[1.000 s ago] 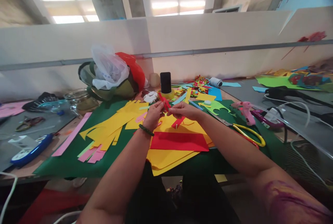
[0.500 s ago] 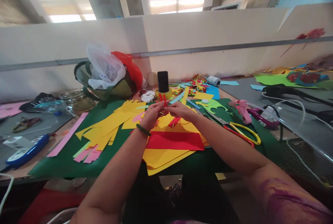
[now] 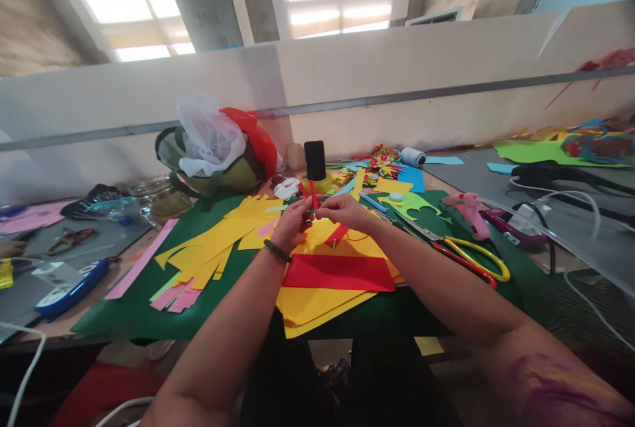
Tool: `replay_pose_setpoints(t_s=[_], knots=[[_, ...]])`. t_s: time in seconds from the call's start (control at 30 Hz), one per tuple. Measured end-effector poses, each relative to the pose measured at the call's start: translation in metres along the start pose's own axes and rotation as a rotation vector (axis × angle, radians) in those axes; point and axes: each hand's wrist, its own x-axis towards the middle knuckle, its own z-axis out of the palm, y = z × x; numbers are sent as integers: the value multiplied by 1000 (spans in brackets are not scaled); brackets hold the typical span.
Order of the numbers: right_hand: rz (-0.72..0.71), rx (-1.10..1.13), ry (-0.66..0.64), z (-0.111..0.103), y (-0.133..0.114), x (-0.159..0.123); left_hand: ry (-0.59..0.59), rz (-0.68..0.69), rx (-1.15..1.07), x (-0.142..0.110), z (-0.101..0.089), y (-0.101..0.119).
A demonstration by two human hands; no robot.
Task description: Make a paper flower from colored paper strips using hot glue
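Note:
My left hand [image 3: 292, 223] and my right hand [image 3: 343, 209] meet above the table, both pinching a small piece of red paper [image 3: 312, 194] whose narrow strips stick up between the fingertips. A dark bead bracelet [image 3: 278, 250] circles my left wrist. Under the hands lie a red paper sheet [image 3: 340, 273] on yellow sheets [image 3: 317, 301], all on a large green sheet [image 3: 149, 295]. A small red scrap [image 3: 337, 234] lies just below my right hand.
Yellow and pink cut strips [image 3: 198, 262] lie to the left. Scissors with yellow and red handles [image 3: 466, 258] and a pink glue gun [image 3: 469, 212] lie to the right. A black phone [image 3: 315, 159] stands behind the hands, beside bags [image 3: 213, 149]. Cables [image 3: 570, 215] run at right.
The hands keep working the red piece between the fingertips; its strips now stand more upright. The camera view has shifted slightly, and the hands stay over the same spot.

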Motion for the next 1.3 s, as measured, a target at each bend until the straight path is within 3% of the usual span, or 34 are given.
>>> replay_pose_setpoints(t_s=[0.17,0.57,0.8,1.03,1.2,1.3], knots=[[36,61,1,-4,2,-2,68,19,11,3,-4,-1],[140,114,23,2,10,3,24,36,101,1,-1,-2],[140,154,75,7,5,1,-27,175,228,-2,-2,3],[155,272,119,11,1,1,-98,139,132,1,1,-3],[111,92,50,7,1,1,-52,126,163,1,-2,-4],[58,-81,168,0,1,2,-38,112,189,1,-4,-3]])
